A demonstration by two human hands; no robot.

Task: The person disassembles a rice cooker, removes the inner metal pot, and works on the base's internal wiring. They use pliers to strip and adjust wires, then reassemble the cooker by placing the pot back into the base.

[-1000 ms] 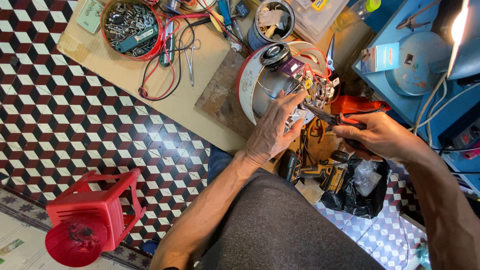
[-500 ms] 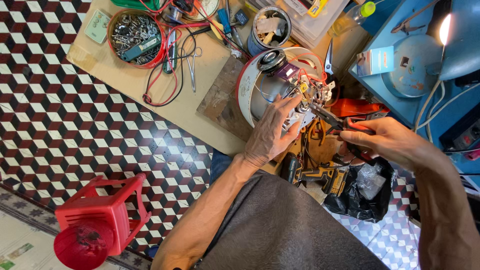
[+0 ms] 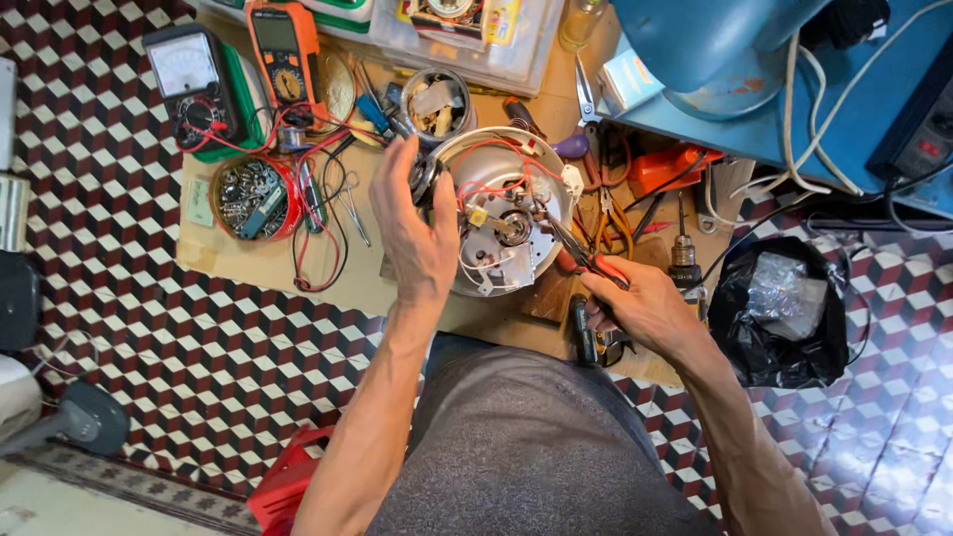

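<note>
The floor (image 3: 119, 298) is covered with red, white and black cube-pattern tiles, and a low tan wooden surface (image 3: 248, 263) lies on it. At the right, a blue metal cabinet (image 3: 794, 119) carries white cables, and a black plastic bag (image 3: 784, 318) sits below it. In the middle, a round silver metal appliance base (image 3: 506, 223) with red wires and exposed parts is turned on its side above the surface. The left hand (image 3: 417, 233) is closed on its left rim and holds it. The right hand (image 3: 645, 308) is clamped on red-handled pliers (image 3: 586, 253), whose tips reach into the wiring. Farther left stand a round red bowl of metal screws (image 3: 253, 197), a black analog meter (image 3: 189, 84) and an orange digital multimeter (image 3: 285, 50).
</note>
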